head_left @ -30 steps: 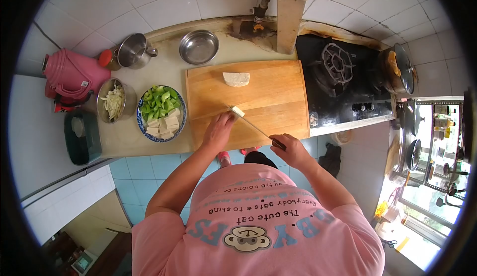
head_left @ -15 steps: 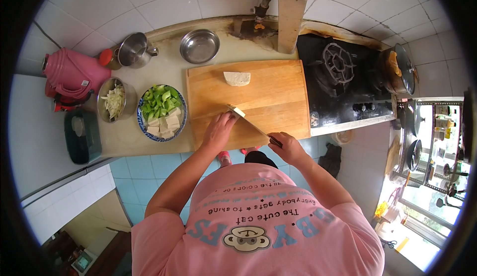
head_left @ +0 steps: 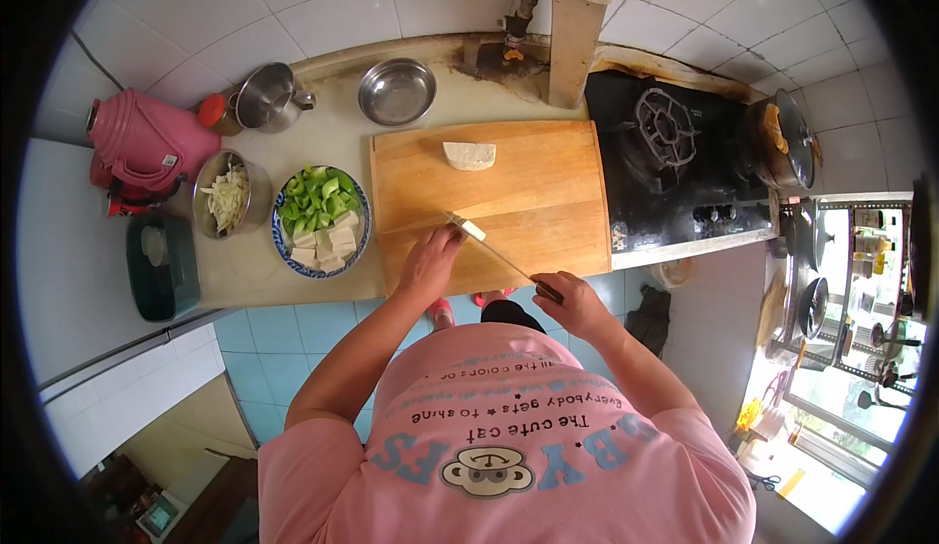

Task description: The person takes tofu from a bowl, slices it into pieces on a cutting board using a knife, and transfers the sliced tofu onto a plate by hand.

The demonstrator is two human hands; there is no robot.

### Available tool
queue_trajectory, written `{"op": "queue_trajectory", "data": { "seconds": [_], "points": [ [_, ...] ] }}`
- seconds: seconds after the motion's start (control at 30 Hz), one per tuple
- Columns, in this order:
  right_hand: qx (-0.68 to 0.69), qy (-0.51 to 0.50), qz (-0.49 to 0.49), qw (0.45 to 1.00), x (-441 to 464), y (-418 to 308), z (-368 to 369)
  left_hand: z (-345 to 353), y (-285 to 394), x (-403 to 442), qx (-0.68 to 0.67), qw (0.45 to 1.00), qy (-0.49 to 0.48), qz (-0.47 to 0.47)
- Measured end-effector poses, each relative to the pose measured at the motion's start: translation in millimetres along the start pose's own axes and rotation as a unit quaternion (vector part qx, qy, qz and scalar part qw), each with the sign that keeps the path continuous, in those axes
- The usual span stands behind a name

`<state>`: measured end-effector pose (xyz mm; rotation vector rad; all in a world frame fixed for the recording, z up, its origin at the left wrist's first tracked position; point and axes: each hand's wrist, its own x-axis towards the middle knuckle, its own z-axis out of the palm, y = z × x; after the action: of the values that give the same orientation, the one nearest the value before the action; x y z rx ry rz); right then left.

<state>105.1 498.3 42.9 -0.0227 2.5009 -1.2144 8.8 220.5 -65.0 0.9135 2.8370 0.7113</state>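
My right hand (head_left: 567, 301) is closed round the dark handle of a kitchen knife (head_left: 506, 261), whose blade slants up and left over the wooden cutting board (head_left: 548, 172). A small white piece (head_left: 473, 230) lies against the blade near its tip. My left hand (head_left: 430, 258) has its fingers bent and pressed together beside the blade tip; what they hold is hidden. Farther back on the board sits a pale half-round chunk (head_left: 469, 157). Left of the board, a blue-patterned bowl (head_left: 366, 235) holds chopped green pepper (head_left: 318, 199) and cut white pieces (head_left: 331, 245).
A steel bowl (head_left: 396, 92) stands behind the board. To the left are a steel bowl of shredded white vegetable (head_left: 226, 199), a metal pot (head_left: 266, 99), a pink kettle (head_left: 156, 138) and a green bin (head_left: 161, 270). On the right, a gas stove (head_left: 675, 202) bears a lidded pot (head_left: 787, 138).
My right hand and the knife handle have shifted slightly right and down. My left hand stays near the blade tip. The whole view has moved a little.
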Motion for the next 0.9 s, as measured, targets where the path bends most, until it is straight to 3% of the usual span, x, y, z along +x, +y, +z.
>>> {"op": "queue_trajectory", "data": {
  "seconds": [0.47, 0.6, 0.73, 0.77, 0.8, 0.9],
  "points": [
    [0.001, 0.017, -0.024, 1.0, 15.3, 20.8, 15.7, -4.6, 1.5, -1.2, -0.007, 1.0, -0.01, -0.017],
    [-0.027, 0.036, -0.044, 0.998, 12.6, -5.0, 4.4, -25.9, -3.8, -20.1, -0.063, 0.997, 0.052, -0.015],
    [-0.054, 0.035, -0.051, 0.997, 16.9, -46.8, -10.8, -72.3, -20.4, -45.9, -0.118, 0.971, 0.17, -0.116],
    [-0.079, 0.037, -0.086, 0.992, 21.4, -57.6, -11.2, -79.1, -35.6, -53.1, -0.082, 0.963, 0.221, -0.134],
    [-0.105, 0.039, -0.12, 0.986, 26.6, -67.0, -9.7, -86.3, -48.7, -59.2, -0.197, 0.925, 0.259, -0.196],
    [-0.128, 0.017, -0.192, 0.973, 47.5, -87.9, 7.2, -127.9, -74.5, -81.3, -0.199, 0.901, 0.302, -0.239]
  ]
}}
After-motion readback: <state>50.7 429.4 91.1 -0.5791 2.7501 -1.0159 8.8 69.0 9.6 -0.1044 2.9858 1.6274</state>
